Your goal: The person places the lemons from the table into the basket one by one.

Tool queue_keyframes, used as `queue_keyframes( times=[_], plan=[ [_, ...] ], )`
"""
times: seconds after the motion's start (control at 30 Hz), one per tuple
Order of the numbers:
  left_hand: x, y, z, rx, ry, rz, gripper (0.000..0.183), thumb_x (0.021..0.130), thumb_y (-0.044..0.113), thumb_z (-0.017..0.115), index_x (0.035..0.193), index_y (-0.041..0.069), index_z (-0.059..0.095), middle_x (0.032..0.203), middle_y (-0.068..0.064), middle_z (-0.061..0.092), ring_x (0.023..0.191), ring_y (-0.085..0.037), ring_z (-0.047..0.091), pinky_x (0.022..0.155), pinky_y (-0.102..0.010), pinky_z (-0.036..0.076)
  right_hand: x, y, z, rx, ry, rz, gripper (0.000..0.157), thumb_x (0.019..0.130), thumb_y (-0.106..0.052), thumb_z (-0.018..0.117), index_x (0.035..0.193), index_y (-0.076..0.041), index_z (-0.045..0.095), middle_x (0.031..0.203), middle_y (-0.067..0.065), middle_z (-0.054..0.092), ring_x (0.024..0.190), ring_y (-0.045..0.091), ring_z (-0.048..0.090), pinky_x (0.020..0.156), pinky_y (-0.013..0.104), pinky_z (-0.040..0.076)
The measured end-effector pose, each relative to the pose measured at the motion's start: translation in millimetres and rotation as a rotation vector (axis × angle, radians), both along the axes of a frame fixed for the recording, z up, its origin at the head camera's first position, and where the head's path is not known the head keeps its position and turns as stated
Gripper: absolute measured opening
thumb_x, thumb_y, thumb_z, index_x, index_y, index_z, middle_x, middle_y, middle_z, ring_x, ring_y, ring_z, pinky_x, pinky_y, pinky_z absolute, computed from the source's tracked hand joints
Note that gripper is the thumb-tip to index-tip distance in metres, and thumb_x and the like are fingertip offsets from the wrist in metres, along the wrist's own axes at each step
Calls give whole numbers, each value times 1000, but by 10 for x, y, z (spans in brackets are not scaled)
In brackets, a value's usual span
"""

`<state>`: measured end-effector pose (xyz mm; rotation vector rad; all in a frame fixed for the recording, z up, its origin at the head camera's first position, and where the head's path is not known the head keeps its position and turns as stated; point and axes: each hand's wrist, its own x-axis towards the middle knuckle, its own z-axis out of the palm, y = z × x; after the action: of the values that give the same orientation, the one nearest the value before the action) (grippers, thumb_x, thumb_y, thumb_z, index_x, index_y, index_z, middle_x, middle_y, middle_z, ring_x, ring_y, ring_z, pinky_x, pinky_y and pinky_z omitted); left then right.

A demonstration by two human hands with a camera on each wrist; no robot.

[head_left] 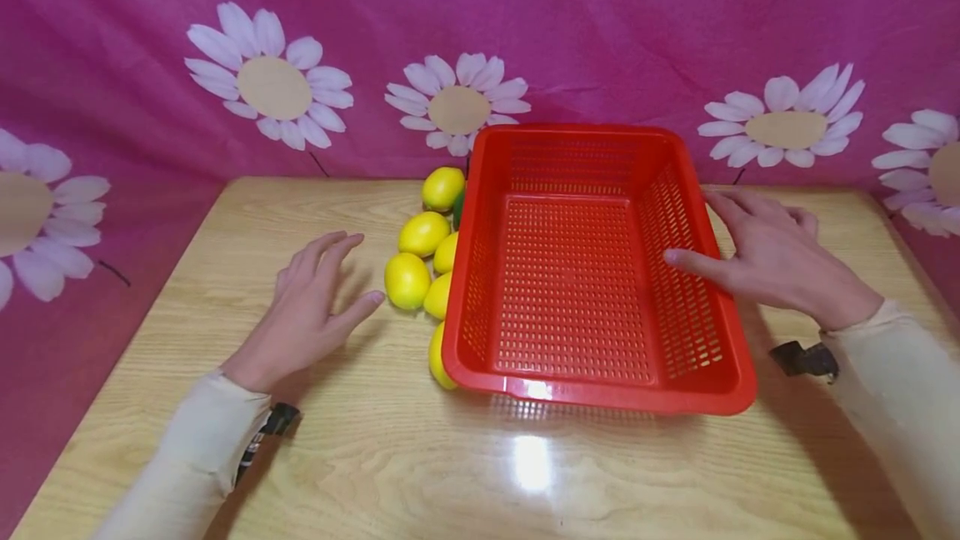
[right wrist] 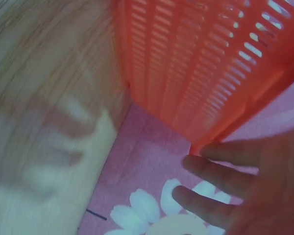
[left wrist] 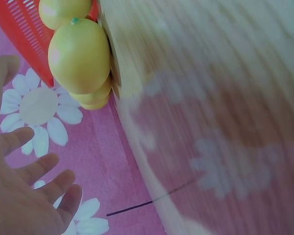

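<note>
A red plastic basket (head_left: pixel 573 394) with slotted walls stands on the table, showing a bare perforated bottom. My right hand (head_left: pixel 780 252) is at its right rim, thumb over the inner side and fingers stretched along the outside. In the right wrist view those fingers (right wrist: pixel 215 176) look straight beside the basket wall (right wrist: pixel 186 63); whether they touch it I cannot tell. Left of the basket, several yellow lemons (head_left: pixel 407 281) lie close together, some partly hidden by it. My left hand (head_left: pixel 307 307) hovers near the lemons with fingers spread, holding nothing. One large lemon (left wrist: pixel 79 56) shows in the left wrist view.
A dark green fruit (head_left: pixel 458 211) peeks out behind the basket's left rim, mostly hidden. The wooden table (head_left: pixel 360 457) ends at the back against a pink cloth (head_left: pixel 600 32) printed with white daisies. Black straps (head_left: pixel 806 359) hang at both wrists.
</note>
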<state>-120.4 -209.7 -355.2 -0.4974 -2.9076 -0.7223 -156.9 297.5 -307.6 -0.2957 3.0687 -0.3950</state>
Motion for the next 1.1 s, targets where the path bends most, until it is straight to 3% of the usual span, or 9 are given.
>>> queue_keyframes(
  times=[0.17, 0.23, 0.4, 0.5, 0.67, 0.87, 1.1],
  plan=[
    [-23, 44, -14, -8, 8, -16, 78, 95, 40, 72, 157, 11, 36, 160, -22, 37, 147, -42, 35, 112, -65, 31, -43, -45, 7, -43, -7, -47, 77, 95, -63, 58, 152, -12, 49, 116, 20, 73, 111, 39, 63, 87, 60, 28],
    [-32, 62, -20, -9, 4, -21, 77, 94, 39, 73, 157, 11, 37, 160, -21, 37, 147, -41, 35, 112, -65, 31, -53, -57, 10, -40, -13, -60, 76, 95, -64, 57, 150, -12, 50, 100, 14, 76, 100, 35, 66, 84, 56, 29],
    [-62, 112, -39, -9, -1, -34, 76, 95, 40, 73, 157, 12, 37, 161, -21, 36, 147, -41, 35, 110, -63, 32, -69, -83, 19, -4, -13, -61, 69, 95, -62, 57, 141, -10, 58, 82, 6, 71, 79, 26, 61, 67, 45, 39],
    [-80, 138, -53, -17, 4, -39, 76, 95, 41, 72, 156, 13, 38, 161, -20, 36, 147, -40, 36, 108, -61, 33, -76, -98, 24, 36, -4, -52, 67, 95, -58, 59, 134, -4, 60, 85, 11, 69, 80, 28, 59, 55, 37, 41],
    [-98, 173, -71, -20, 12, -43, 75, 95, 42, 72, 155, 13, 38, 160, -20, 36, 148, -40, 34, 111, -63, 32, -88, -122, 30, 123, 19, -32, 61, 95, -52, 60, 125, 1, 61, 103, 19, 66, 100, 38, 61, 64, 50, 50],
    [-111, 216, -97, 1, 28, -54, 68, 97, 37, 70, 153, 10, 41, 159, -22, 37, 149, -40, 31, 117, -66, 29, -106, -139, 38, 70, -28, -30, 52, 96, -42, 59, 121, 3, 55, 112, 23, 58, 102, 40, 57, 76, 57, 51],
    [-136, 283, -92, -23, -5, -64, 68, 97, 40, 69, 153, 12, 41, 159, -21, 36, 149, -40, 32, 118, -66, 29, -102, -119, -5, 10, -46, -35, 46, 98, -36, 57, 115, 6, 50, 105, 23, 54, 95, 38, 53, 78, 51, 46]
  ],
)
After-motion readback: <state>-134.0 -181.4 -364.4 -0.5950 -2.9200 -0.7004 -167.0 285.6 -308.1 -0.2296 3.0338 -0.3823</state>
